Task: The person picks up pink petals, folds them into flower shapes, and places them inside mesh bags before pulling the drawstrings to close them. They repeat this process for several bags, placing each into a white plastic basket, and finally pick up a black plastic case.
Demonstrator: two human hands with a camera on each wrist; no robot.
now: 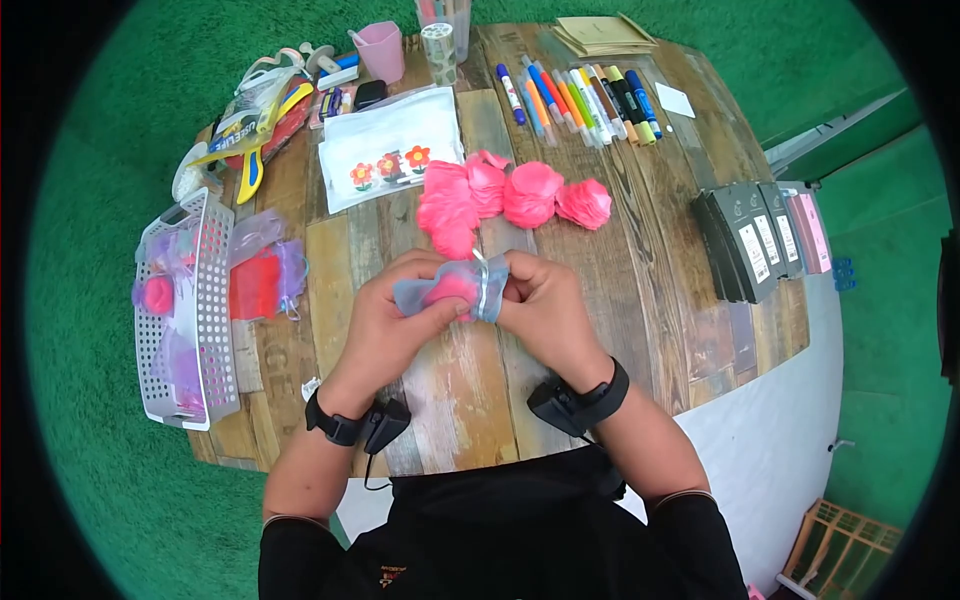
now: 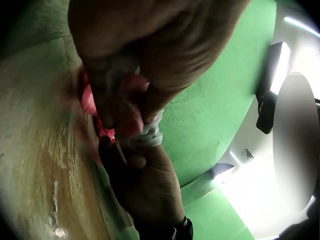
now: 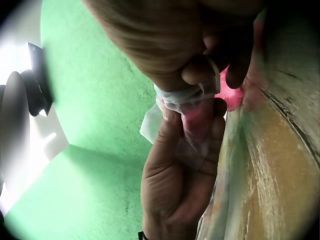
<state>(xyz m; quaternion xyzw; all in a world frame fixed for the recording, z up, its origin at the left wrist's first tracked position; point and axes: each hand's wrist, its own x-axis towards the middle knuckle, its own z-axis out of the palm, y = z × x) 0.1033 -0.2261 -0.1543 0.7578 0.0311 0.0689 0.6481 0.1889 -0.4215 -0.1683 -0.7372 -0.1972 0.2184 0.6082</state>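
Note:
Both hands meet over the near middle of the table, around a small sheer pouch (image 1: 408, 296) with a pink lump (image 1: 452, 287) inside. My left hand (image 1: 385, 325) grips the pouch's body between thumb and fingers. At its gathered end, my right hand (image 1: 548, 308) pinches the pouch beside a white ribbon (image 1: 484, 285). The right wrist view shows the ribbon (image 3: 217, 75) running from the right fingers, with the pouch (image 3: 150, 125) bunched below them. Just beyond the hands lie several bright pink ruffled puffs (image 1: 533, 194); the nearest puff (image 1: 452, 240) almost meets the pouch.
A white perforated basket (image 1: 215, 300) with sheer purple bags stands at left, beside a red pouch (image 1: 255, 287). Behind lie a flower-printed white bag (image 1: 345, 150), yellow-handled scissors (image 1: 252, 175), a pink cup (image 1: 380, 52) and several markers (image 1: 605, 105). Dark boxes (image 1: 735, 245) stand at right.

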